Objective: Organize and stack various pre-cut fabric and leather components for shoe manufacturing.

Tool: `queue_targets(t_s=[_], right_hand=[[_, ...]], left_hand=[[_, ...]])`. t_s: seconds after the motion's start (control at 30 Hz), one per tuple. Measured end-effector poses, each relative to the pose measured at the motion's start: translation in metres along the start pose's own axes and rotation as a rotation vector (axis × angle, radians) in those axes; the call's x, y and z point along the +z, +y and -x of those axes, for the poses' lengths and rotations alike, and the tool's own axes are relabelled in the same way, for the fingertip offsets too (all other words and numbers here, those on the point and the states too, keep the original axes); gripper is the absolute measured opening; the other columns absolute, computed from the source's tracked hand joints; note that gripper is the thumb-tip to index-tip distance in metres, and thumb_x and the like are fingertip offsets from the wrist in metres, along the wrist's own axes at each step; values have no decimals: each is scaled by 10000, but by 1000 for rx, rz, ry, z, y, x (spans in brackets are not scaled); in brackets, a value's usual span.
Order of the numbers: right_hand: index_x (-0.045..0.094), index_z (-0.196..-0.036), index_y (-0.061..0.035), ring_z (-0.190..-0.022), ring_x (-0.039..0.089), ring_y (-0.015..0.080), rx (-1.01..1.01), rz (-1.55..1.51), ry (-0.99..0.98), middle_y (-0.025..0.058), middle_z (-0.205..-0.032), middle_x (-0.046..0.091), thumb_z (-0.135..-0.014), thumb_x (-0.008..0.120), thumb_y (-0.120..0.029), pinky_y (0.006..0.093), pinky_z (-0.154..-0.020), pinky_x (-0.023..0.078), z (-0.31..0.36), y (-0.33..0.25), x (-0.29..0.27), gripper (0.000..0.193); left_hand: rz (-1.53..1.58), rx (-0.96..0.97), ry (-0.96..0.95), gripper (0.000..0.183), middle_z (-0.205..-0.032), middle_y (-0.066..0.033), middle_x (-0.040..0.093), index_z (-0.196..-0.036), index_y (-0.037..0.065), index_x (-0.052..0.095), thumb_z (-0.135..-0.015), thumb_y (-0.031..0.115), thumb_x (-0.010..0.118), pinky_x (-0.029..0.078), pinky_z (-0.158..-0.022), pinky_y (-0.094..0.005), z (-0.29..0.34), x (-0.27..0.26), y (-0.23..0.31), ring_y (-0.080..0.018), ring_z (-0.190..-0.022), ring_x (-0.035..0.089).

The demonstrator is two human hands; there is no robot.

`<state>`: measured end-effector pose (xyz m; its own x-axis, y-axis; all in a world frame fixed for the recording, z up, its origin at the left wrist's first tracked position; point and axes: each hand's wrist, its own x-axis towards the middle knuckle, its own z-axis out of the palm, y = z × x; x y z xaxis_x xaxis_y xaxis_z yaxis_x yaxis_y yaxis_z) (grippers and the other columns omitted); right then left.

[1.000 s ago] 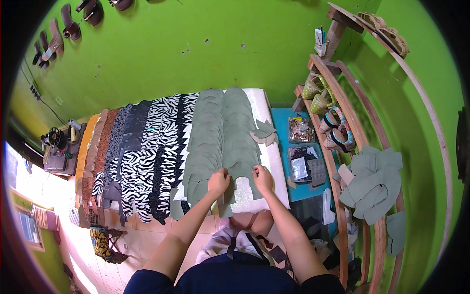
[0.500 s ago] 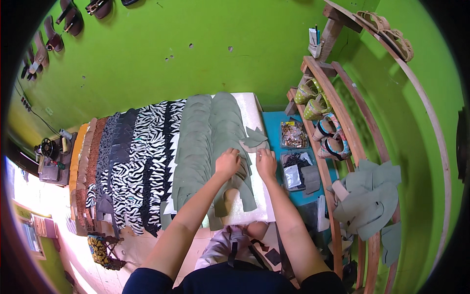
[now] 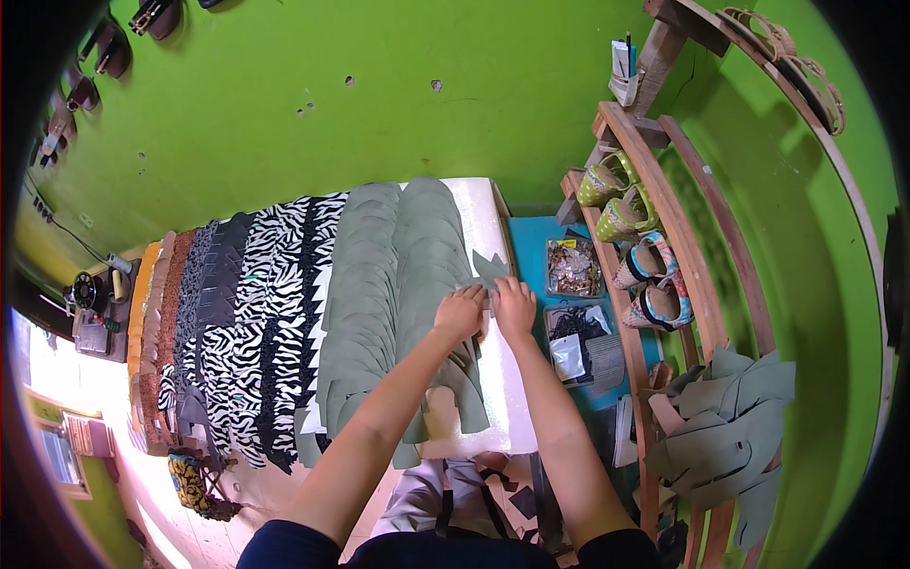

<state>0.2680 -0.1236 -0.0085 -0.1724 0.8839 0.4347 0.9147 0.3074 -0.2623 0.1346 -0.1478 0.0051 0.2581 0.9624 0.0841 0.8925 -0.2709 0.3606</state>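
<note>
My left hand [image 3: 461, 314] rests at the right edge of a row of overlapping grey-green cut pieces [image 3: 427, 237], its fingers bent and pressed together. Close beside it, my right hand [image 3: 514, 307] is closed too. Both hands grip a grey-green cut piece that shows as a thin strip between them; most of it is hidden under my fingers. Just beyond my fingertips lies a loose pointed grey-green scrap [image 3: 489, 266]. A second grey-green row [image 3: 362, 275] runs along the left of the first. Both rows lie on a white board [image 3: 507, 408].
Zebra-print rows [image 3: 270, 332], then dark, brown and orange ones, spread leftward. At right, a blue surface [image 3: 531, 237] holds a box of metal bits [image 3: 573, 267] and a box of black pieces [image 3: 580, 332]. A wooden rack [image 3: 682, 237] carries sandals [image 3: 621, 213] and draped grey-green pieces [image 3: 725, 427].
My hands have drawn closer together and sit slightly lower and further right on the row. The curved piece between them is now mostly covered. The whole view has shifted a little.
</note>
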Motion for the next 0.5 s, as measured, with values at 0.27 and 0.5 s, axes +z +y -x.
queue_targets(t_s=[0.27,0.5], right_hand=[[620,-874,-126,-806,554,236,70,24,10,38,-863,587,-820,567,-203,368,-695,401,-17,2,1,108],[600,-890,-35,-821,588,275,292,-519,165,109,-856,609,-828,551,-109,363,-720,456,-15,-25,-27,108]], left_hand=[[26,-5,-36,371,-1260,-69,508,-1168,91,528,-816,200,487,383,-943,-389,-4,-1,-1,-238,-1158,482],[656,-186,190,489,-1177,-193,539,-1235,-24,451,-902,334,431,406,-916,-382,-2,-26,15,-315,-1086,528]])
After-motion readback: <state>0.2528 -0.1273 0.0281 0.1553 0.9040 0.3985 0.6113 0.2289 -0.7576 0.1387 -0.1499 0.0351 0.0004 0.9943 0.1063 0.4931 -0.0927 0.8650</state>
